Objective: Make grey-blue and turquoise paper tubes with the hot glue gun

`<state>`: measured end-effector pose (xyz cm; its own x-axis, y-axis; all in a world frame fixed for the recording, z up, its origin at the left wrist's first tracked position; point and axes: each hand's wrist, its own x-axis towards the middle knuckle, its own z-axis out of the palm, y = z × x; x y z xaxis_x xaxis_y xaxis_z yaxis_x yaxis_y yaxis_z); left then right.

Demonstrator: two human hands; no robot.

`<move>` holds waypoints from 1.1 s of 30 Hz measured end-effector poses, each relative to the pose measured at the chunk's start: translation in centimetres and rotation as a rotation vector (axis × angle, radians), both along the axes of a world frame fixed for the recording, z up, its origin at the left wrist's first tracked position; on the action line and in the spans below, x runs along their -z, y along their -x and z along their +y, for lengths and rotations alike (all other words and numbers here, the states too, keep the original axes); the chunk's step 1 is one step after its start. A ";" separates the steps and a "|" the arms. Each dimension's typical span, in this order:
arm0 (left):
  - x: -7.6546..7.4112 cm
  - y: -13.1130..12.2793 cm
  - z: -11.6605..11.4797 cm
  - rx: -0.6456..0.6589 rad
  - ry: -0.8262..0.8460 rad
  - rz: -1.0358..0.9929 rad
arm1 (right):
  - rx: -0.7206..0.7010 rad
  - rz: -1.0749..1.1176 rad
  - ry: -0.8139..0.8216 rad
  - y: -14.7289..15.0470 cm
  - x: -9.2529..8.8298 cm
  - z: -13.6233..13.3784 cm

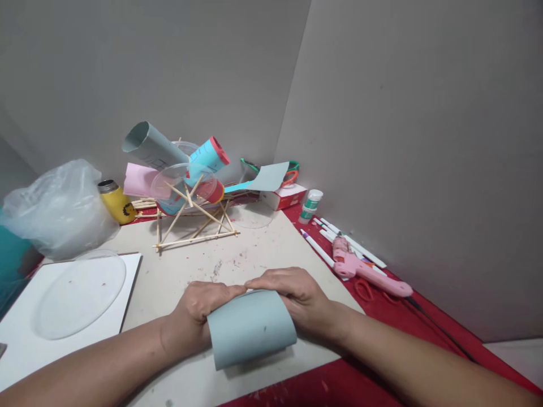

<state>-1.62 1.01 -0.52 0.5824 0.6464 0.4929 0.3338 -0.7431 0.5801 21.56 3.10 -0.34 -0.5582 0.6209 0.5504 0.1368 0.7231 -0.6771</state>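
A pale blue-grey sheet of paper [250,328] curls up off the beige work board [254,249] near its front edge. My left hand [199,308] presses on the sheet's far edge from the left, fingers curled down onto it. My right hand [292,294] does the same from the right, and the fingertips of both hands meet in the middle. The near part of the sheet arches over my wrists.
Behind stands a stick frame [195,220] carrying paper rolls and a clear cup. A pink glue gun [365,271] and white markers [339,237] lie on the red mat at right. A clear disc [76,294] rests on a white board at left, beside a plastic bag [55,209] and yellow bottle [116,200].
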 end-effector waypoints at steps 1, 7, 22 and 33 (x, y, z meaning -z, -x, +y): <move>0.0 0.0 0.0 -0.002 -0.008 0.000 | -0.008 0.001 0.000 0.0 0.1 0.1; -0.5 -0.1 0.6 0.024 -0.011 -0.060 | 0.023 -0.004 0.043 0.0 0.4 0.4; -0.9 -0.9 1.8 -0.053 0.174 -0.050 | 0.098 0.038 0.194 0.5 1.0 1.4; -0.8 -0.9 2.2 -0.097 0.329 -0.109 | 0.133 -0.008 0.226 0.5 1.2 1.9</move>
